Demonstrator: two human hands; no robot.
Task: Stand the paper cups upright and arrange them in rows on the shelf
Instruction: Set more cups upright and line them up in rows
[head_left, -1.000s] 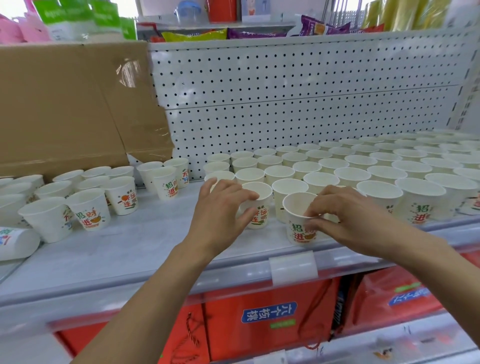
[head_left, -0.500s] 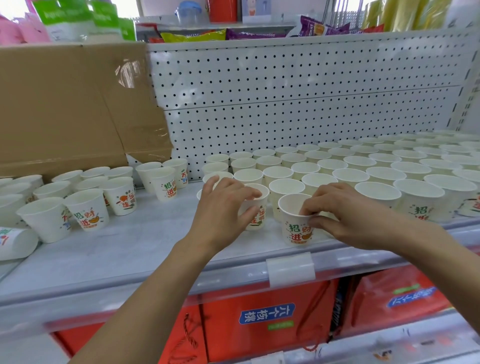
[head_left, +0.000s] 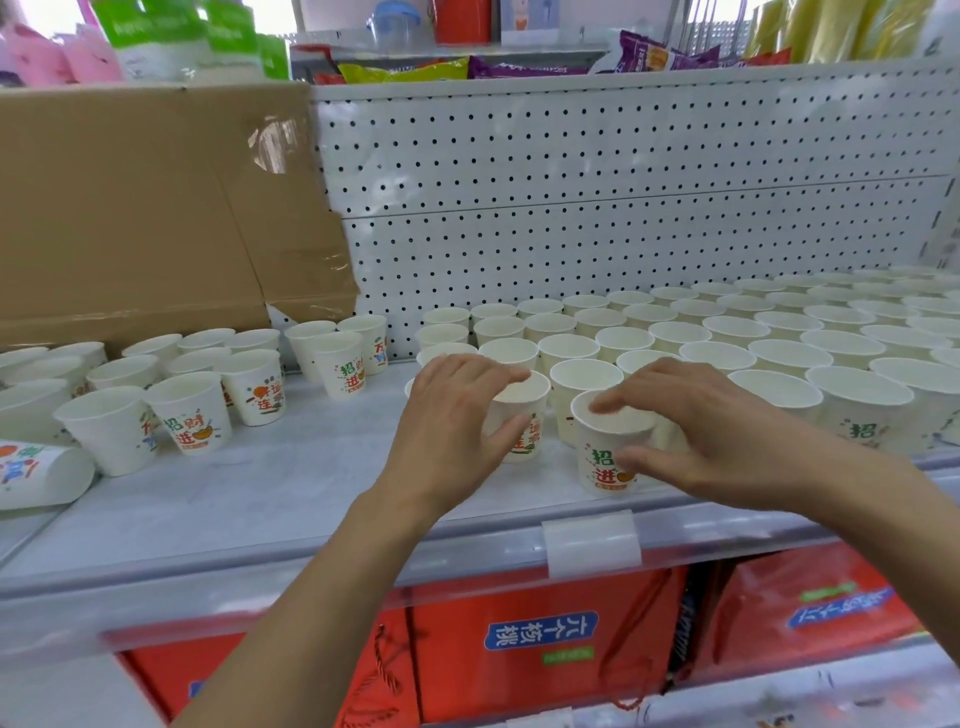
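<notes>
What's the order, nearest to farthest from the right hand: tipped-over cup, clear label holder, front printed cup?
1. front printed cup, held by the right hand.
2. clear label holder, on the shelf edge just below.
3. tipped-over cup, far left.

open lane: bare shelf between the loose cups on the left and the cup rows on the right.
lane's back: two cups near the pegboard narrow it.
left side: loose cups with narrow gaps; tipped cup at far-left front; cardboard walls the back.
right side: rows packed rim to rim, back to front; open air above.
rows' left end: left grip on the end cup, right grip on the front cup.
</notes>
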